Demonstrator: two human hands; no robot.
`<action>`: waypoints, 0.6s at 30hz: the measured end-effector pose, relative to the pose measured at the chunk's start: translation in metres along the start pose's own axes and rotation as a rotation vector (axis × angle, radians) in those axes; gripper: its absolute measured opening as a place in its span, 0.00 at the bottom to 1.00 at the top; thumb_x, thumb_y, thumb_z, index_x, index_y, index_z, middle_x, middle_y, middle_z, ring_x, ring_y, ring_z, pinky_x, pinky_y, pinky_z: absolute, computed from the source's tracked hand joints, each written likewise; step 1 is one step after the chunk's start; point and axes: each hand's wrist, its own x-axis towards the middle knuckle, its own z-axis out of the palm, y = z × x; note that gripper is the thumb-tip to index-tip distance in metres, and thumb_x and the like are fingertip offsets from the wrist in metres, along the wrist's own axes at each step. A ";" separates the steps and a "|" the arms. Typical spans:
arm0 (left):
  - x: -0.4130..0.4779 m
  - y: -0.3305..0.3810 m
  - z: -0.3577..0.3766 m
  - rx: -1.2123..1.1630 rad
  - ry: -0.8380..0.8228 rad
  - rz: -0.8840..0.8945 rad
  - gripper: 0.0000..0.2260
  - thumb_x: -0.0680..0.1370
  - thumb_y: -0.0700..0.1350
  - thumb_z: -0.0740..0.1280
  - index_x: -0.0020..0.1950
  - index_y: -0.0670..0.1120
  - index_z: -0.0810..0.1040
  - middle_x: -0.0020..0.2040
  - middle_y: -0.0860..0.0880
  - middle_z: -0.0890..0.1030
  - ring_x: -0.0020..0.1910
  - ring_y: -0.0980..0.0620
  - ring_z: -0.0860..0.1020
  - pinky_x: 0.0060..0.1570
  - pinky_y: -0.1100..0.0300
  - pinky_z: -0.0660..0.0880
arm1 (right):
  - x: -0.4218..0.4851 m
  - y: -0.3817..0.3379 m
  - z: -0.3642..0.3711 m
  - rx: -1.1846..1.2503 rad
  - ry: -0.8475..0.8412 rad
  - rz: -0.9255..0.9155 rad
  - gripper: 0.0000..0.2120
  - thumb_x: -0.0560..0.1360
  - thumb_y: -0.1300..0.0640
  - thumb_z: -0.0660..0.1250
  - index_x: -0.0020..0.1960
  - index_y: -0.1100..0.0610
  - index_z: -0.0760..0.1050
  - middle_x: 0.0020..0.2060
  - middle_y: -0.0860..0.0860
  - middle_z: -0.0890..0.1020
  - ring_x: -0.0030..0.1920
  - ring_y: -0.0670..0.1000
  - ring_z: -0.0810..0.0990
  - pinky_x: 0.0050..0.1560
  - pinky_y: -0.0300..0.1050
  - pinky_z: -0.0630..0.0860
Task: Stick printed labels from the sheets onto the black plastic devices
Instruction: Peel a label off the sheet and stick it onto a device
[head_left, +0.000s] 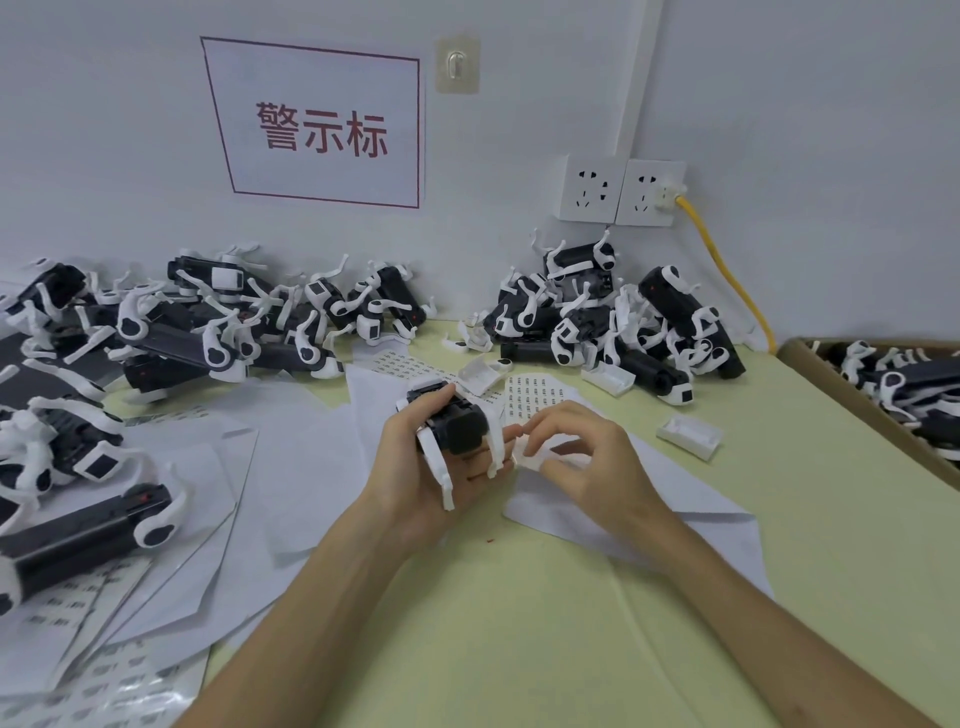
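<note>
Forearms (322, 587) converge. Left grip (431, 467), palm up, curls round device (452, 423); right grip (582, 457) just beside it, pinching white piece (535, 454). Sign (322, 130) beyond grips reads 警示标.

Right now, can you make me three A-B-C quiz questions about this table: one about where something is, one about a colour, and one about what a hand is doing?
1. Which wall socket has the yellow cable plugged in? A left, B right, C neither.
2. What colour are the characters on the wall sign? A blue, B green, C red.
3. What is the left hand doing? A lying flat, B holding a black device, C waving.

Answers:
1 B: the plug sits in the right socket.
2 C: they are red.
3 B: it grips the device, while the right hand pinches a small white piece.
</note>
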 end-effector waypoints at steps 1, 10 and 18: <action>0.000 0.000 -0.001 0.002 0.002 -0.001 0.18 0.81 0.54 0.64 0.53 0.39 0.80 0.61 0.29 0.80 0.66 0.32 0.77 0.73 0.40 0.68 | 0.001 -0.001 -0.002 0.083 -0.011 0.032 0.11 0.67 0.68 0.65 0.42 0.56 0.82 0.49 0.49 0.84 0.57 0.49 0.81 0.53 0.44 0.78; -0.001 0.006 -0.003 0.001 -0.021 0.149 0.14 0.77 0.54 0.68 0.39 0.46 0.82 0.63 0.33 0.80 0.61 0.31 0.80 0.69 0.42 0.71 | 0.010 0.003 -0.009 0.446 -0.058 0.277 0.24 0.62 0.60 0.61 0.53 0.49 0.86 0.59 0.47 0.84 0.60 0.50 0.80 0.58 0.48 0.73; -0.006 0.013 -0.003 -0.102 -0.155 0.142 0.12 0.76 0.56 0.68 0.51 0.49 0.74 0.69 0.34 0.77 0.66 0.29 0.76 0.70 0.40 0.72 | 0.009 0.005 -0.004 0.524 -0.164 0.305 0.25 0.65 0.62 0.62 0.57 0.49 0.85 0.63 0.46 0.82 0.60 0.49 0.79 0.56 0.42 0.74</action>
